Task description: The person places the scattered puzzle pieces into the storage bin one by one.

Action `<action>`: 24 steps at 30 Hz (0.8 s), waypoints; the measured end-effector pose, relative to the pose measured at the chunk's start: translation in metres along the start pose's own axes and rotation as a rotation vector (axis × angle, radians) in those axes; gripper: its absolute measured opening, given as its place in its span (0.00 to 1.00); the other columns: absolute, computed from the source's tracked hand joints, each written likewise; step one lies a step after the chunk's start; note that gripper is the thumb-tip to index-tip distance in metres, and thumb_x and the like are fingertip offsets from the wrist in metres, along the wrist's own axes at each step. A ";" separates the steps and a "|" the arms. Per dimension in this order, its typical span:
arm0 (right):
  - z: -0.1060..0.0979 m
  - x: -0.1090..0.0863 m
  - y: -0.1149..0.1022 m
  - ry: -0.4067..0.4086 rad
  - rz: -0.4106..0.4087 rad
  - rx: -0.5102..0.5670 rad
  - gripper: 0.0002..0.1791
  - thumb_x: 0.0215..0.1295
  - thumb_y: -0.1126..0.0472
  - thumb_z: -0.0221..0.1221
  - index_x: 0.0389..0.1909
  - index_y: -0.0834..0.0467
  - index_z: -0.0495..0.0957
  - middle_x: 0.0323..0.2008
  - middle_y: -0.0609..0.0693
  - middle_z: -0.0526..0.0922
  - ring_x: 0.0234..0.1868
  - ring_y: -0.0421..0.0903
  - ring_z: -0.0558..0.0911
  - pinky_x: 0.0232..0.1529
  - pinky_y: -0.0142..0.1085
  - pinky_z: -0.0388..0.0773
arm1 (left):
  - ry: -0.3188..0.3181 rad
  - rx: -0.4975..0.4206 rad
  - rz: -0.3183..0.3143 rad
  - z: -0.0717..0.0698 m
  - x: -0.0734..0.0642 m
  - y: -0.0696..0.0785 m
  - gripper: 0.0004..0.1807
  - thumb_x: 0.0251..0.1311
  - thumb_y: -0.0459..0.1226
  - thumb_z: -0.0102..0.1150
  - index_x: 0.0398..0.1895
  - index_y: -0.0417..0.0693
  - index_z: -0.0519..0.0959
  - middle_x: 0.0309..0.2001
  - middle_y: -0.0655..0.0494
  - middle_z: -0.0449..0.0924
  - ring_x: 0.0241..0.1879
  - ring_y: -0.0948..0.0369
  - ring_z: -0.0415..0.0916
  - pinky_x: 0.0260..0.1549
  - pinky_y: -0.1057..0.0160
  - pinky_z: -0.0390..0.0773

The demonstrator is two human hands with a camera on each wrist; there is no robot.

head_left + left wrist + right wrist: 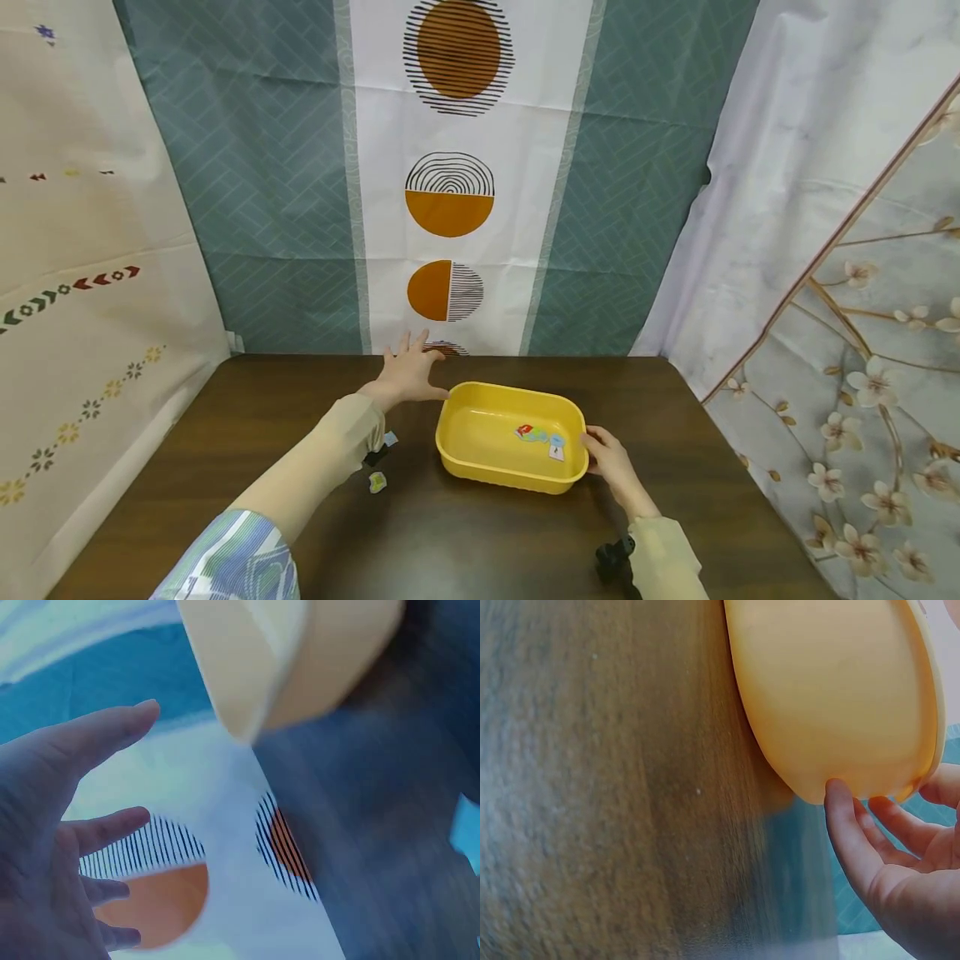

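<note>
From where I stand, the yellow tub [483,446] is towards the far side of the brown table [420,550], small coloured cutouts [557,450] inside it, the left hand [407,372] just beside one end and the right hand [611,457] at the other. Seen from the left wrist, that hand grips nothing, fingers spread, thumb apart from the tub. From the right wrist, fingers and thumb grasp the tub's end.

The yellow tray [480,437] looks like smooth, glossy plastic. The tabletop [450,542] shows wood grain under a soft sheen. The geometric-print curtain [382,208] and floral drape [810,333] look like matt, lightly creased cloth.
</note>
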State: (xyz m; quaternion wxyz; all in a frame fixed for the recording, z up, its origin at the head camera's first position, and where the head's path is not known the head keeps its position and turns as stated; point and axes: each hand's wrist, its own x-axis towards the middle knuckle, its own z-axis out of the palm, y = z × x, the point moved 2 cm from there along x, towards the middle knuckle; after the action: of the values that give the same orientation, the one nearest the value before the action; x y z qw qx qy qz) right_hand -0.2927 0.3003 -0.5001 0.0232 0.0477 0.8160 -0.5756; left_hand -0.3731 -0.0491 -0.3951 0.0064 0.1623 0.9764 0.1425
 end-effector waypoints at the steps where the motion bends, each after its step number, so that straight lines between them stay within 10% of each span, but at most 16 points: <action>1: 0.000 0.000 0.000 -0.004 0.001 -0.001 0.27 0.75 0.55 0.46 0.65 0.71 0.63 0.59 0.71 0.70 0.51 0.58 0.78 0.43 0.43 0.81 | 0.002 -0.002 -0.011 -0.001 -0.003 -0.007 0.39 0.49 0.54 0.70 0.64 0.51 0.72 0.76 0.40 0.41 0.74 0.35 0.32 0.61 0.25 0.42; 11: 0.002 0.001 -0.004 -0.009 0.011 -0.012 0.26 0.75 0.55 0.46 0.64 0.70 0.64 0.60 0.70 0.70 0.50 0.56 0.79 0.43 0.43 0.82 | -0.009 -0.028 -0.072 0.015 -0.031 -0.055 0.40 0.48 0.52 0.71 0.63 0.45 0.73 0.75 0.35 0.44 0.72 0.31 0.34 0.59 0.23 0.41; 24: 0.003 0.003 -0.001 0.000 0.003 -0.019 0.25 0.75 0.55 0.46 0.63 0.70 0.64 0.60 0.70 0.70 0.52 0.58 0.77 0.44 0.44 0.81 | -0.032 -0.040 -0.085 0.046 -0.052 -0.083 0.37 0.44 0.49 0.75 0.59 0.45 0.77 0.73 0.32 0.47 0.71 0.29 0.36 0.57 0.21 0.44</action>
State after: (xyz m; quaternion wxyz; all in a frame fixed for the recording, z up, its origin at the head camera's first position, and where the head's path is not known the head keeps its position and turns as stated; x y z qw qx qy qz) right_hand -0.2956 0.2974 -0.5004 0.0245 0.0490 0.8212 -0.5679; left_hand -0.3471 -0.1280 -0.4640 0.0312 0.1227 0.9791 0.1590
